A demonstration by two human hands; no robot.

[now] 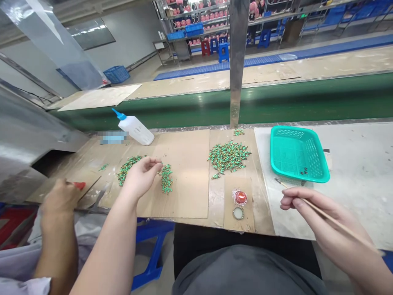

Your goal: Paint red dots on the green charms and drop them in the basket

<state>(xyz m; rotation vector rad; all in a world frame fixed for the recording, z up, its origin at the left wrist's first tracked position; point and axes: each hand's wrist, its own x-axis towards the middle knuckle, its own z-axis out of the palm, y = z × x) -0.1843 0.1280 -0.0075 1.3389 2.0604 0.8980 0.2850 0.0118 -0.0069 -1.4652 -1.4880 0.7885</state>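
My left hand point(141, 175) hovers between two groups of small green and gold pieces, a heap point(124, 171) and a narrower strip point(166, 179) on cardboard. Its fingers are curled together at the tips; whatever they pinch, if anything, is too small to make out. In my right hand point(322, 215) lies a thin wooden paintbrush point(333, 223), its dark tip pointing left, close to the turquoise basket point(326, 177). A larger pile of the green pieces point(229, 157) sits mid-table. Below it are a cap of red paint point(241, 197) and a bottle cap with pale contents point(238, 213).
A white squeeze bottle point(137, 130) with a blue nozzle lies at the back left. Another person's hand point(61, 196) with a red item works at far left. A metal post point(238, 65) rises at the table's back, beside a green conveyor belt point(307, 100).
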